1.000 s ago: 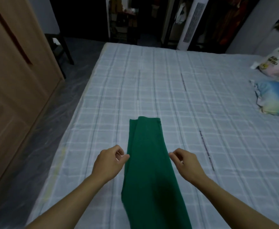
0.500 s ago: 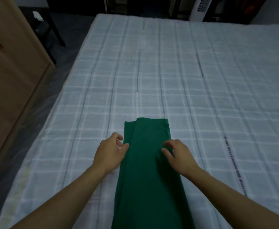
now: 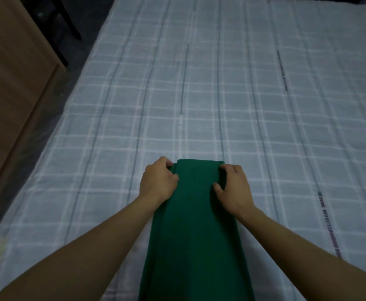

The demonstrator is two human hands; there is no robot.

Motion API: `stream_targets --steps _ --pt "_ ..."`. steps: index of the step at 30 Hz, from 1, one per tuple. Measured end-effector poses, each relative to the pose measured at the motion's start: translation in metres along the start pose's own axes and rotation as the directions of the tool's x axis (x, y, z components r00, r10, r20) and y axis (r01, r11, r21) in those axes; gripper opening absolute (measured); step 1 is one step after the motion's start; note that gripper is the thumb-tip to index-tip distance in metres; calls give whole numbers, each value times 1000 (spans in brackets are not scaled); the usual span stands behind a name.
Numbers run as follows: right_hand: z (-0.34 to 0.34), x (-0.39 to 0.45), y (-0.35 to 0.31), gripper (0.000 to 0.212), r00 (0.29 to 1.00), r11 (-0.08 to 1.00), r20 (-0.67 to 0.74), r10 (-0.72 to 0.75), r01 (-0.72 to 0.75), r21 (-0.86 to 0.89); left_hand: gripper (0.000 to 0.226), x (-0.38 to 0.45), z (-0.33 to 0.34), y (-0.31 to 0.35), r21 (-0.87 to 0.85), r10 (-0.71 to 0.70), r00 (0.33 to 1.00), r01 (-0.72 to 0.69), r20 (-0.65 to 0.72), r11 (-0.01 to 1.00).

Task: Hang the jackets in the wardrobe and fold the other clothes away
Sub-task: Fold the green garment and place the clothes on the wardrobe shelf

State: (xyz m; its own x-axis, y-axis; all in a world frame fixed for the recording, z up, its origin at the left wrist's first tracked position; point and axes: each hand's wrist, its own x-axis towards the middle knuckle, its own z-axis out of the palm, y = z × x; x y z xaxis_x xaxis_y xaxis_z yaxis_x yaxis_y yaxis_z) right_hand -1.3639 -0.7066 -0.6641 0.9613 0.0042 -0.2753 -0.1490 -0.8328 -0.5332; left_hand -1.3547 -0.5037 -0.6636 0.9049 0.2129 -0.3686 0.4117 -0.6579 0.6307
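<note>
Green garment folded long on checked bedsheet — left hand, right hand pinch its far corners; wardrobe left of garment.

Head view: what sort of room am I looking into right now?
Most likely a bedroom. Both hands, left and right, grip a green garment laid on a wide bed with a checked sheet, and a wooden wardrobe stands along the left. Dark chair legs show beyond it.
</note>
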Motion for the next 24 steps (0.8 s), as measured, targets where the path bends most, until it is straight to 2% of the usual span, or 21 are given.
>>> stream_targets --steps 3,5,7,9,11,13,14,16,17,20,22,24 --pt "2 -1 -5 51 996 997 -84 -31 36 69 16 -10 -6 -3 -69 57 990 -66 -126 995" --pt "2 -2 -10 52 989 989 -126 -80 94 111 18 -17 -10 -7 -91 109 960 -136 -258 986" --pt "5 0 -13 60 985 988 -97 -141 146 48 27 -22 -13 -13 -25 160 922 -180 -353 983" --pt "6 5 -16 70 987 988 -66 -146 143 -54 32 -24 -11 -18 136 275 879 -240 -390 961" --pt "5 8 -17 65 977 978 -104 -188 177 -108 31 -26 -5 -16 317 453 832 -357 -321 879" --pt "12 4 -17 58 945 937 -99 -312 289 -196 38 -30 11 -15 495 606 785 -478 -130 726" --pt "19 1 -14 59 928 907 -56 -368 345 -241 46 -32 21 -17 560 636 772 -525 -4 641" --pt "36 1 1 69 906 855 72 -416 417 -310 61 -25 38 -31 638 601 776 -563 189 525" --pt "42 5 11 75 903 833 121 -413 428 -352 67 -16 40 -41 660 565 796 -545 216 517" --pt "46 23 35 82 906 790 137 -400 417 -451 73 17 33 -70 655 424 898 -393 119 646" --pt "49 28 42 79 909 793 104 -403 404 -457 71 26 32 -80 646 399 916 -332 46 687" --pt "53 29 44 75 908 802 83 -410 403 -442 68 24 37 -81 643 424 905 -334 16 689"
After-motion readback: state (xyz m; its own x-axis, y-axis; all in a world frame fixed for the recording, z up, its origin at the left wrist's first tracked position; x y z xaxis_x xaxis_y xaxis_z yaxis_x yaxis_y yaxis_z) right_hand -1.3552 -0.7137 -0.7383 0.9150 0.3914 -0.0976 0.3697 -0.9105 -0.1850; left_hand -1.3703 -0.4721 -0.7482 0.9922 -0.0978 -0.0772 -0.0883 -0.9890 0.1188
